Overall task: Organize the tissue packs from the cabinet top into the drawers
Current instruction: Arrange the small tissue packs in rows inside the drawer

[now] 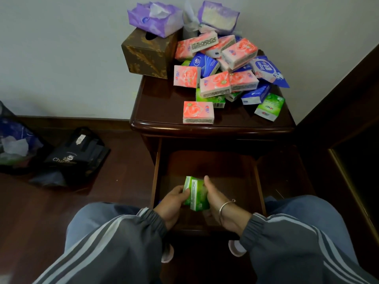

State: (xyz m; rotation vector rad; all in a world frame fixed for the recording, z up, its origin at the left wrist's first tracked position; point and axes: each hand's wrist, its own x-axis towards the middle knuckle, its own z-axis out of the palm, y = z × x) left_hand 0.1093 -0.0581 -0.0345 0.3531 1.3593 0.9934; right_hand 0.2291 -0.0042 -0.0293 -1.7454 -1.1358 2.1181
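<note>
Packs (215, 87) crowd cabinet top (160, 105) beside tissue box (146, 55).

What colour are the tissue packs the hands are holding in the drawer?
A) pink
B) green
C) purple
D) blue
B: the left hand and the right hand grip green packs between them, low inside the open drawer.
</note>
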